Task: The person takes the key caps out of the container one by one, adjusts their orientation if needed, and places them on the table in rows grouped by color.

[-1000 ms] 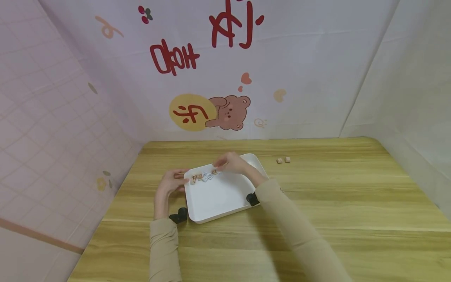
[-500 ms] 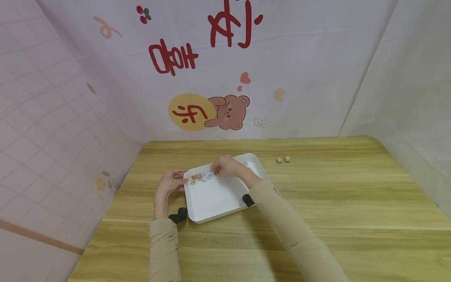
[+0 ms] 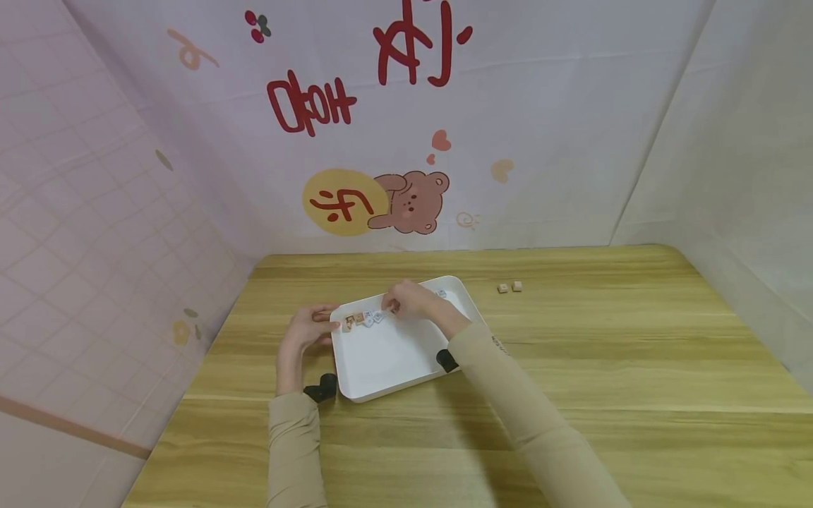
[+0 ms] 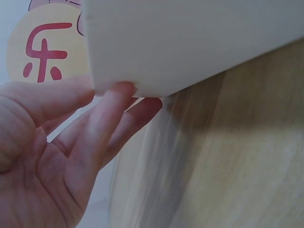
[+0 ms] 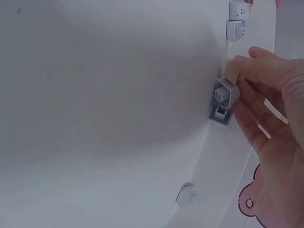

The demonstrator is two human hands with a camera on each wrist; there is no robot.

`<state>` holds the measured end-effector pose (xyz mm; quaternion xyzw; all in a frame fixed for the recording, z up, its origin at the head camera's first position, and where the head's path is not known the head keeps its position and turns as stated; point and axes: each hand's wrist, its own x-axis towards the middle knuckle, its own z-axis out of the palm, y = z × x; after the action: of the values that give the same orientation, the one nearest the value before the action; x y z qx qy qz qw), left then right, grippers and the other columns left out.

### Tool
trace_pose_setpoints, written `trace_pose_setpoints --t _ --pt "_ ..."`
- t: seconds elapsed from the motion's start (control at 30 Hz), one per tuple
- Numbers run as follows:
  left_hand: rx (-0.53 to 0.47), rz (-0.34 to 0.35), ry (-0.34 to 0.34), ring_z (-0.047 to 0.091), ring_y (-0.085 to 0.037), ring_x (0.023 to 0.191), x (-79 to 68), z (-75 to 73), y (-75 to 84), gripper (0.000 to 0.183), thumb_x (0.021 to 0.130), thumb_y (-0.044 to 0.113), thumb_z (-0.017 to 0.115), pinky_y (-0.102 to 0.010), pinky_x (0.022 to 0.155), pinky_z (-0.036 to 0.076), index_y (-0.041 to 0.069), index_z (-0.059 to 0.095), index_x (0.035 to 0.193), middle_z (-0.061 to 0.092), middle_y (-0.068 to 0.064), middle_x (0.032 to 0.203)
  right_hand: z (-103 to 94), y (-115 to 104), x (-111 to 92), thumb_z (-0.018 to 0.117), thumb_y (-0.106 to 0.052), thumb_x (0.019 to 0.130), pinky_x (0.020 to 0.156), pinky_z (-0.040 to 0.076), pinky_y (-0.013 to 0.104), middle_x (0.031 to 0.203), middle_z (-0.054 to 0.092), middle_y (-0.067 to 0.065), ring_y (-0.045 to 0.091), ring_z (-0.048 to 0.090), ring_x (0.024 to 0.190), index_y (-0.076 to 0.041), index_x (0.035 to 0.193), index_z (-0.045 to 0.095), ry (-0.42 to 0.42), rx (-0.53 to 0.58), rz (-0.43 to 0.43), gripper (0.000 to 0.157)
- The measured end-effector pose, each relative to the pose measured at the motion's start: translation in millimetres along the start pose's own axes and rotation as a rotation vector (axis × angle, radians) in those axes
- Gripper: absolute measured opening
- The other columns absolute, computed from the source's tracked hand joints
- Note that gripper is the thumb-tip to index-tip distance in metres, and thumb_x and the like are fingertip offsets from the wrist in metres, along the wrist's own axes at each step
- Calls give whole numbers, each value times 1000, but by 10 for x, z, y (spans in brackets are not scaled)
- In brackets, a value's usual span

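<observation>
One counter point(image 3: 610, 395), one tray point(image 3: 394, 360) and two hands, left point(image 3: 306, 329) and right point(image 3: 411, 299), shown with two keycaps point(image 3: 517, 286) outside the tray and at least six more inside, the row partly covered by fingers point(image 5: 261, 69), exact total unclear. On the backdrop: one bear point(image 3: 419, 203), three hearts point(image 3: 441, 140), two cherries point(image 3: 250, 17).

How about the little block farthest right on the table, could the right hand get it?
Probably yes: the little block lies uncovered on the table, outside the tray, with nothing seen blocking it. But the right hand is pinching a tan piece, so it might need to let go first.
</observation>
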<state>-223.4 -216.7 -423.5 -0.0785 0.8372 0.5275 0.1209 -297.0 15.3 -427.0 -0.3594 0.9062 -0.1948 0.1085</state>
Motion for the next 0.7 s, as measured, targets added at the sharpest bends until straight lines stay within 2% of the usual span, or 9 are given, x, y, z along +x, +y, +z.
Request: trace_pose_setpoints --t 0.1,0.37,0.47,0.6,0.7 --pt "-1 0 4 68 -25 90 -1 -3 -3 47 89 -2 60 -23 63 60 -4 48 135 53 -32 131 -23 4 -19 60 4 87 92 54 28 110 71 5 17 63 100 -9 108 72 6 38 -2 27" --pt "-8 -7 10 67 -22 87 5 2 -16 47 89 -1 61 -22 62 59 -3 49 135 53 -31 131 -131 91 -83 61 -5 91 90 54 28 106 71 6 18 63 100 -6 107 71 26 104 -42 18" --pt "-12 -16 5 67 -21 86 10 2 -21 47 89 -1 61 -21 62 59 -3 48 135 52 -31 132 -178 165 -112 61 -8 92 89 55 28 109 71 7 18 64 102 -6 109 70 53 196 -47 19" --pt "-12 -12 -2 68 -22 86 9 -1 -19 48 89 -1 61 -21 61 58 -3 48 135 52 -31 132 -259 291 -172 60 -9 93 83 58 27 112 69 12 20 67 96 -3 111 69 91 364 -50 21" --pt "-14 -9 -1 68 -24 88 8 -1 -18 48 89 -1 61 -21 61 59 -4 48 135 52 -31 132 -350 372 -260 59 -10 93 85 59 33 111 69 16 25 69 93 -1 111 68 115 491 -35 22"
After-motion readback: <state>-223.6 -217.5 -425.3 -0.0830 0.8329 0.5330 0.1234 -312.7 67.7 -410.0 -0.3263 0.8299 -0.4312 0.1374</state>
